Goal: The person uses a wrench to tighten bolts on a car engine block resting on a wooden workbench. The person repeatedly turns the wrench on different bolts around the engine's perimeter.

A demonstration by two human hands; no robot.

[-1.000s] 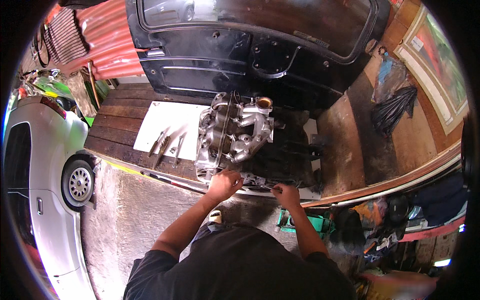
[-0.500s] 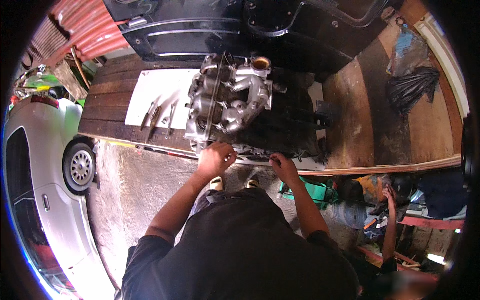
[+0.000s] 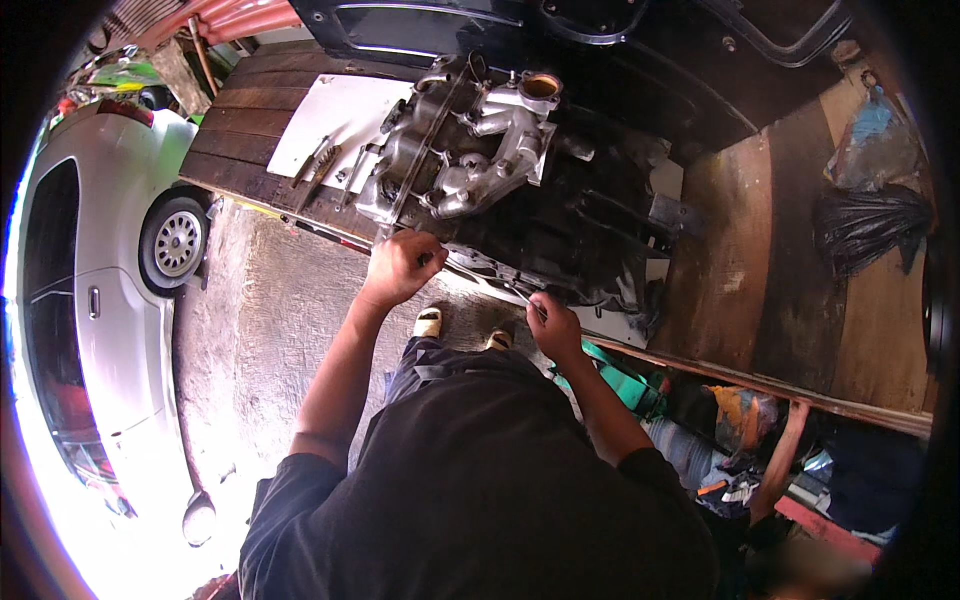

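Observation:
An engine [image 3: 490, 150] with a silver intake manifold lies on the wooden bench in front of me. My left hand [image 3: 403, 268] is closed at the engine's near left corner, its fingers curled inward; whatever they grip is hidden. To the right, at the bench's front edge, my right hand [image 3: 553, 325] closes round a thin metal tool [image 3: 521, 293]. That tool points up and left toward the engine's dark lower side, and its kind is too small to make out. Several slim hand tools [image 3: 318, 163] rest on a white board [image 3: 330, 120] left of the engine.
A dark vehicle panel [image 3: 440, 40] stands behind the bench [image 3: 240, 120]. Black plastic bags [image 3: 870, 225] lie at the far right. At left is a silver car [image 3: 115, 290]. Below the bench's right part are a green jack [image 3: 625, 385], clutter and another person's arm [image 3: 783, 455].
The view has turned, so the bench appears tilted. The thin tool in my right hand shows more clearly now. The other person's arm has shifted, its hand now out of sight.

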